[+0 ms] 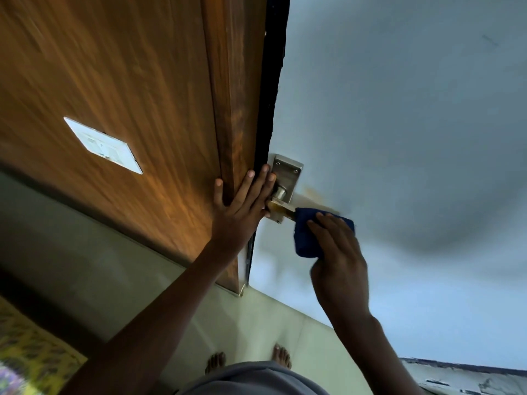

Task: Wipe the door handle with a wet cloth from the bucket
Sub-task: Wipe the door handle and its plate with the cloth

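Note:
A metal door handle point(281, 208) with a silver backplate point(286, 172) sits on the pale blue door point(399, 124), close to its dark edge. My right hand point(339, 260) is shut on a dark blue cloth point(306, 238), which wraps the lever's outer end. Fingers spread, my left hand point(242, 203) lies flat against the door edge and the wooden frame point(233, 109), its fingertips touching the backplate. No bucket is in view.
A wood-grain panel point(114, 81) with a white switch plate point(104, 145) fills the left. Pale floor tiles point(256, 317) lie below, with my bare feet point(248, 360) on them. A yellow patterned fabric point(31, 349) lies at the lower left.

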